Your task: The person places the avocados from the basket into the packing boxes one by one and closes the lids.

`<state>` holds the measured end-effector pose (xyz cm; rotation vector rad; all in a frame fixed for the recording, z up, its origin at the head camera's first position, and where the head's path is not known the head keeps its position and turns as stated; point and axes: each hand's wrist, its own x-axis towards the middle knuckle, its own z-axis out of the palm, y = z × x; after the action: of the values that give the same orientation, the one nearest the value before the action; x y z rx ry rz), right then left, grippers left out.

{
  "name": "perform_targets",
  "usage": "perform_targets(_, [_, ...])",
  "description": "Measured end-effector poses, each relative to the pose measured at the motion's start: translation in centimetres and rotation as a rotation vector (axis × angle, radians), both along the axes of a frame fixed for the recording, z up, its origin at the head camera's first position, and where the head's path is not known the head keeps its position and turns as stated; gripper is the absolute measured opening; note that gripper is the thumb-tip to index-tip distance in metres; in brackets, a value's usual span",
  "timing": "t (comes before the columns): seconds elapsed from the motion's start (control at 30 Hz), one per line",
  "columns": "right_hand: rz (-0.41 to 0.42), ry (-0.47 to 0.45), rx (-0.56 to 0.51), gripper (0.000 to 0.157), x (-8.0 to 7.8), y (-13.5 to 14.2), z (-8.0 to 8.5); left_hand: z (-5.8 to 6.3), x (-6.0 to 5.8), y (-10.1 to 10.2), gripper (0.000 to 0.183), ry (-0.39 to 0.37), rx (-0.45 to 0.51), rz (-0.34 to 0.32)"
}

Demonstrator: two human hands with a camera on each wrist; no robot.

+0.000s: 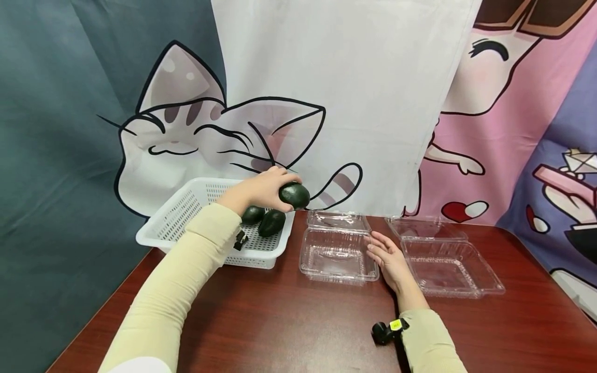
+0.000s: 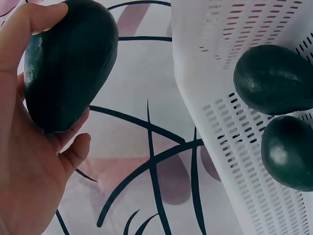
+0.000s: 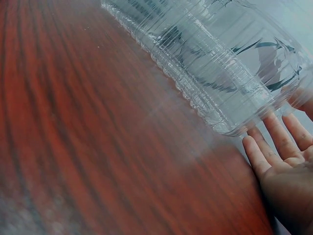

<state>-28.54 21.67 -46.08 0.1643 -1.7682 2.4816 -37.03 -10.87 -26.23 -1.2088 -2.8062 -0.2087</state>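
Note:
My left hand [image 1: 266, 189] grips a dark green avocado [image 1: 296, 196] in the air, just past the right rim of a white slotted basket [image 1: 257, 259]. In the left wrist view, the thumb and fingers wrap around that avocado [image 2: 73, 66]. Two more avocados [image 1: 272, 223] [image 2: 274, 78] lie in the basket. A clear plastic clamshell container [image 1: 333, 255] with its lid folded back stands on the table. Along its right side rests my right hand [image 1: 388, 260], fingers mostly straight against the wall. The right wrist view shows the fingertips [image 3: 250, 143] at the container's edge.
A second clear clamshell container [image 1: 450, 270], lid also back, stands to the right of my right hand. Behind the reddish-brown wooden table [image 1: 280, 326] hangs a cloth backdrop [image 1: 354, 93] with cartoon figures. A small black camera [image 1: 382, 333] is strapped at my right wrist.

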Motion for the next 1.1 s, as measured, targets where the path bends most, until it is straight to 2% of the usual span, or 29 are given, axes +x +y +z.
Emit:
perform_targets(0.4, [0.014,0.031,-0.013,0.047,-0.2,-0.3,0.1,-0.4,1.3,1.1,0.065,-0.026,0.041,-0.054])
perform_targets(0.7, [0.008,0.008,-0.012,0.052,-0.1,-0.3,0.3,-0.4,2.8,2.7,0.067,0.023,0.03,-0.112])
perform_targets(1.1, [0.004,0.003,-0.008,0.053,0.0,-0.1,0.0,-1.1,3.3,3.6,0.068,0.027,0.008,-0.097])
